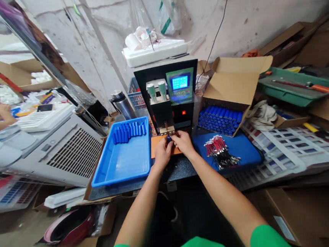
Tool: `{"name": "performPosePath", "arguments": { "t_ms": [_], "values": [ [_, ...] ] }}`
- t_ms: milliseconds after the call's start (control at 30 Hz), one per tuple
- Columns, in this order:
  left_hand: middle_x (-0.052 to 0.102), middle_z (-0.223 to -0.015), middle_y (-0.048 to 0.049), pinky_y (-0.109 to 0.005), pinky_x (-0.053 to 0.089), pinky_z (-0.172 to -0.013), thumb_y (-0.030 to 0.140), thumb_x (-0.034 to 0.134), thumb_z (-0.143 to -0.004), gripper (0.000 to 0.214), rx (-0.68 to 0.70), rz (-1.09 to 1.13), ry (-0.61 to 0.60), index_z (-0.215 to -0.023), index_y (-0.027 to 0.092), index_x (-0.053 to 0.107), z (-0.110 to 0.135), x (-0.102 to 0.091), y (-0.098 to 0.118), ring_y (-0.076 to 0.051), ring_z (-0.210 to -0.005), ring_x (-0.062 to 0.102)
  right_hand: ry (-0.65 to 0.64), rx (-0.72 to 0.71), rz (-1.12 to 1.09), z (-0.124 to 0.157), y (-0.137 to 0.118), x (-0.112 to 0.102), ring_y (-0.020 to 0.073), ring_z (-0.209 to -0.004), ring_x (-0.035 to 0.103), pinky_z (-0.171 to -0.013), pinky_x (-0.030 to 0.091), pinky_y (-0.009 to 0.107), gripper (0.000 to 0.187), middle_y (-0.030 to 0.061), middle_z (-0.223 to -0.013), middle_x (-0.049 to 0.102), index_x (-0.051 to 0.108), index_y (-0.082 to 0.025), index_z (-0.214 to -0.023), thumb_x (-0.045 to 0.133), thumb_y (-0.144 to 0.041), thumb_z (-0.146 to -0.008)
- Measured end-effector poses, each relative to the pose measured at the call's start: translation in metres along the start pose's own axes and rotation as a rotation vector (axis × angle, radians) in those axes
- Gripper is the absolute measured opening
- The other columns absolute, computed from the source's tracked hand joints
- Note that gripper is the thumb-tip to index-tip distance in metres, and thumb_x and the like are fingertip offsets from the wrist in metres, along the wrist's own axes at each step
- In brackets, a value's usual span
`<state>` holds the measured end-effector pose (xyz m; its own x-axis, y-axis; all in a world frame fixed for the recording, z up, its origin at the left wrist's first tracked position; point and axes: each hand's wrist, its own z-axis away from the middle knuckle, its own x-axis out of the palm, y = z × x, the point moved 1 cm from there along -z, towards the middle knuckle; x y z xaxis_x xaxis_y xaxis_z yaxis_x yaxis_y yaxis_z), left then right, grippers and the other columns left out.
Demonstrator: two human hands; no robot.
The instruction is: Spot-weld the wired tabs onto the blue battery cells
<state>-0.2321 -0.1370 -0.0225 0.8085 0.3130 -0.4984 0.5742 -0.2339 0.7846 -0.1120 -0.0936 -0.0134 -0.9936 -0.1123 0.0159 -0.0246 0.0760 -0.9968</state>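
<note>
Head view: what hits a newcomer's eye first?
Probably the lit display on the black spot welder, centre, beyond left hand and right hand. Then the blue tray on the left, holding blue cells, and red-and-black wire leads on the right, near the open cardboard box.

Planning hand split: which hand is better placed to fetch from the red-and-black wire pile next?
Likely the right hand: the wire pile lies to its right, on the blue pad. The left hand is nearer the blue tray and would probably cross the right arm.
</note>
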Motion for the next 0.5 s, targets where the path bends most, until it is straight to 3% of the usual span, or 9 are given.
{"name": "performPosePath", "arguments": {
  "t_ms": [133, 267, 400, 500],
  "values": [
    [0.069, -0.090, -0.0051, -0.029, 0.046, -0.074, 0.027, 0.057, -0.088, 0.023, -0.021, 0.055, -0.015, -0.109, 0.018, 0.064, 0.000, -0.002, 0.007, -0.019, -0.079, 0.062, 0.020, -0.011, -0.019, 0.001, -0.005, -0.002, 0.0136, -0.050, 0.052, -0.045, 0.038, 0.022, 0.031, -0.0027, -0.053, 0.055, 0.056, -0.021, -0.067, 0.065, -0.050, -0.072],
    [0.068, -0.085, -0.0024, -0.025, 0.045, -0.065, 0.032, 0.058, -0.089, 0.026, -0.047, 0.150, -0.045, -0.110, 0.017, 0.063, -0.001, -0.002, 0.013, -0.014, -0.068, 0.060, 0.002, 0.037, -0.111, 0.017, -0.014, -0.011, 0.0113, -0.045, 0.046, -0.042, 0.037, 0.021, 0.035, -0.0033, -0.052, 0.052, 0.056, -0.020, -0.068, 0.066, -0.053, -0.071],
    [0.065, -0.076, -0.0006, -0.023, 0.044, -0.061, 0.033, 0.059, -0.087, 0.019, -0.049, 0.153, -0.049, -0.094, 0.016, 0.063, 0.001, -0.005, 0.015, -0.012, -0.062, 0.056, -0.032, 0.059, -0.218, 0.069, -0.014, -0.028, 0.0098, -0.043, 0.043, -0.041, 0.035, 0.021, 0.036, -0.0040, -0.053, 0.050, 0.055, -0.020, -0.071, 0.066, -0.053, -0.075],
    [0.067, -0.081, -0.0020, -0.025, 0.048, -0.067, 0.033, 0.064, -0.083, 0.021, -0.049, 0.128, -0.049, -0.096, 0.016, 0.064, 0.008, -0.005, 0.019, -0.014, -0.070, 0.061, -0.087, 0.017, -0.150, 0.127, 0.005, -0.039, 0.0113, -0.046, 0.045, -0.045, 0.038, 0.023, 0.032, -0.0034, -0.054, 0.050, 0.056, -0.020, -0.072, 0.062, -0.049, -0.083]
  ]
}}
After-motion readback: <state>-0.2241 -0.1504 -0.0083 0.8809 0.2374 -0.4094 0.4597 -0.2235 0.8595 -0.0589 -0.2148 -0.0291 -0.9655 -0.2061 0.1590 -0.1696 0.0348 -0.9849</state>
